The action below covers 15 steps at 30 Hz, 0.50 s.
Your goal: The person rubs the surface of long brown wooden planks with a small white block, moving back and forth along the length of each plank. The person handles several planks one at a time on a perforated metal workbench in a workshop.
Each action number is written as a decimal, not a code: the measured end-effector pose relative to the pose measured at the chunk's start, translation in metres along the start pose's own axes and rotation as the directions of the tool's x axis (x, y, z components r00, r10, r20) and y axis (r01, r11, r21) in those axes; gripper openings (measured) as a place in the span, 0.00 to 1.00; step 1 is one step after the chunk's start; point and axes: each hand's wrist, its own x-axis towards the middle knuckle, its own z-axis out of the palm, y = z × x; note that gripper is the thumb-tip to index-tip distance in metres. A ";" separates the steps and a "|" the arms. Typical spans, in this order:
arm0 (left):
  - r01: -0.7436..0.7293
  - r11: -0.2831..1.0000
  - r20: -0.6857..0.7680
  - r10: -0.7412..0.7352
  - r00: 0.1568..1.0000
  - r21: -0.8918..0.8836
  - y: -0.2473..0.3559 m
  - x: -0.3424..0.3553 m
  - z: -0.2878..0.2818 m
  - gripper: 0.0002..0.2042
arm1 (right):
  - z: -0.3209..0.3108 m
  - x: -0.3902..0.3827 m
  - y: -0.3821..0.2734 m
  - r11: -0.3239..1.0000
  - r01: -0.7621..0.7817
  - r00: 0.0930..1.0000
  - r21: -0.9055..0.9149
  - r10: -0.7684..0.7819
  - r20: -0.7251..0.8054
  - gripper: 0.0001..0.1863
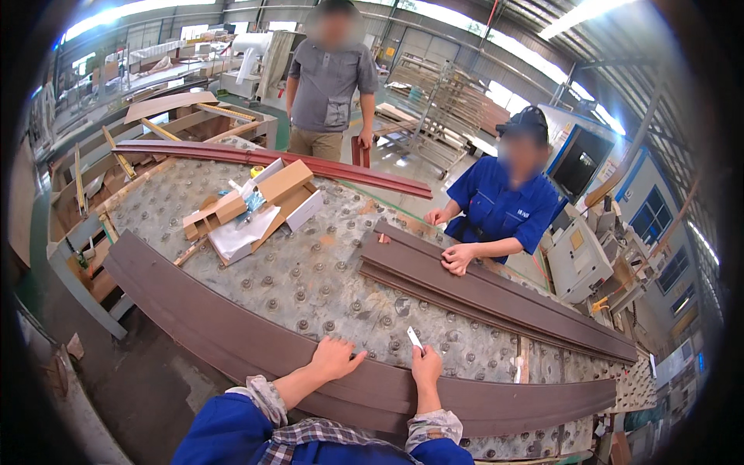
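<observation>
A long dark brown moulded panel [232,325] lies in front of me along the near side of the table. On its far edge rests my left hand [337,358], thumb apart from the fingers, holding nothing that I can see. My right hand [426,366] is closed around a small flat white tool [414,336] with a dark spot near its end, pointing up and away from me. I cannot make out whether it is a blade or a gauge. That hand is above the same panel.
Bolt-like studs cover the worktable [310,256]. Across it, a blue-shirted person touches stacked brown profiles [480,287]. An opened cardboard box [287,194] lies left of centre, near long reddish strips [271,159]. Another person in grey [332,85] stands beyond.
</observation>
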 end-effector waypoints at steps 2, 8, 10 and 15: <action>0.005 1.000 0.021 -0.005 1.000 0.005 0.000 0.002 -0.001 0.23 | -0.002 -0.002 -0.001 1.000 -0.002 1.000 -0.010 0.002 0.015 0.17; -0.004 1.000 -0.009 0.004 1.000 -0.002 -0.002 -0.001 0.004 0.22 | -0.003 -0.002 -0.006 1.000 0.002 1.000 -0.020 -0.001 0.028 0.20; -0.007 1.000 -0.009 0.007 1.000 0.002 -0.001 0.001 0.002 0.22 | -0.005 -0.002 -0.006 1.000 -0.023 0.999 -0.003 0.023 0.036 0.20; -0.011 1.000 0.010 0.011 1.000 0.001 -0.002 0.005 0.001 0.22 | -0.007 0.002 -0.010 1.000 -0.006 0.999 -0.005 0.006 0.046 0.20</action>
